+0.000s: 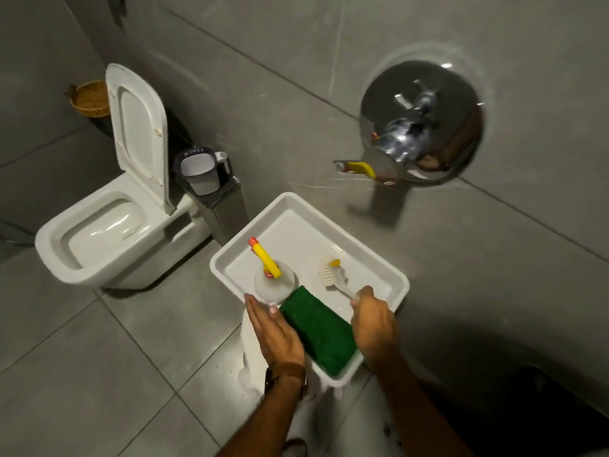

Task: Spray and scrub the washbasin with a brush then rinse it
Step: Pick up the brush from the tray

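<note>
A white rectangular washbasin [372, 255] stands on a pedestal below the wall tap. Inside it, at the left, stands a clear spray bottle [275, 282] with a yellow trigger and red nozzle. A folded green cloth [318, 328] lies over the basin's near rim. My right hand [374, 323] is shut on the handle of a white scrub brush [331, 275], whose bristles rest on the basin floor. My left hand [275, 331] lies flat with fingers straight against the basin's near-left rim, beside the bottle and the cloth, holding nothing.
A chrome tap with a round wall plate [420, 123] juts out above the basin. A white toilet [108, 239] with raised lid stands to the left, with a grey bin [217, 199] holding a jug beside it. A wicker basket [90, 98] sits behind it. Grey tiles cover floor and wall.
</note>
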Demonstrator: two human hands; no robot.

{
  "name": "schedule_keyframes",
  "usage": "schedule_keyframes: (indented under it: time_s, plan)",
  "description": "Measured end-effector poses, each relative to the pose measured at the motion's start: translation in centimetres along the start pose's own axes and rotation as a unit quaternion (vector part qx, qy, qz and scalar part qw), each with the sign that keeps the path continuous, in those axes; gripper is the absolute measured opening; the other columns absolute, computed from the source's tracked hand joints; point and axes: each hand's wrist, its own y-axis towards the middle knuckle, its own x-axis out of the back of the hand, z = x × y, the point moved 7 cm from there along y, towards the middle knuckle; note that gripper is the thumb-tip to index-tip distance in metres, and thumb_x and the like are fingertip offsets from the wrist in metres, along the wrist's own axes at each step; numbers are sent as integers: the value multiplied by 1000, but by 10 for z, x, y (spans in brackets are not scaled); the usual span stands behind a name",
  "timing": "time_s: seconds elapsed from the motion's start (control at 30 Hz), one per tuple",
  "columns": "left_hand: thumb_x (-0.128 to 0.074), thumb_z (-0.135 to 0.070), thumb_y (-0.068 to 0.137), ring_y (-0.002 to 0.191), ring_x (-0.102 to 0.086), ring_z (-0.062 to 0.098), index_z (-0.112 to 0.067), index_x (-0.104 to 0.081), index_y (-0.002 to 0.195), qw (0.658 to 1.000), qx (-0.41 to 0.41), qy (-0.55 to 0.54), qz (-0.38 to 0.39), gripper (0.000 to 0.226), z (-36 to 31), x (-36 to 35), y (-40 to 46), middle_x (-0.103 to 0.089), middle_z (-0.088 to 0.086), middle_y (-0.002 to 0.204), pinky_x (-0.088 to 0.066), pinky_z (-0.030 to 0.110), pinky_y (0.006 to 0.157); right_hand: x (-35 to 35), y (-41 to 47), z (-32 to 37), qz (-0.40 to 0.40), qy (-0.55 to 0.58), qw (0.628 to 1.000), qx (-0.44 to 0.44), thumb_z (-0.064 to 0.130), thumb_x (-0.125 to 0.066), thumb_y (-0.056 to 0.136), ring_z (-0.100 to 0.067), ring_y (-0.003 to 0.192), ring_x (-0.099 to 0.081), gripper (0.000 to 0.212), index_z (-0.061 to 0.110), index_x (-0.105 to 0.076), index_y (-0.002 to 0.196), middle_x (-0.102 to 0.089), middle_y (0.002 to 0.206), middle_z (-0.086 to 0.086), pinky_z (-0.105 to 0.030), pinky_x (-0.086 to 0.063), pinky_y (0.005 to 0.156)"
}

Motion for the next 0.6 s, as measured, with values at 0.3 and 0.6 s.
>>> schedule_keyframes:
  time_s: [0.3, 0.6]
  plan:
    - [-29, -24, 105, 149, -21, 16, -7, -25, 154, 981, -110, -27, 158, 52, -87, -15, -141, -23, 5, 162, -11, 11, 116, 96, -121, -92, -48, 119, 989, -70, 24, -50, 106, -42, 97, -70, 19, 12, -62, 113, -73, 104, -19, -48, -59, 81]
    - [-34, -18, 105, 149, -25, 24, -2, -31, 151, 945, -193, -47, 259, 48, -145, -7, -300, -30, 13, 159, -21, 38, 122, 176, -263, -223, -152, 131, 974, -104, 31, -55, 106, -32, 99, -73, 20, 16, -65, 117, -77, 107, -11, -34, -54, 76]
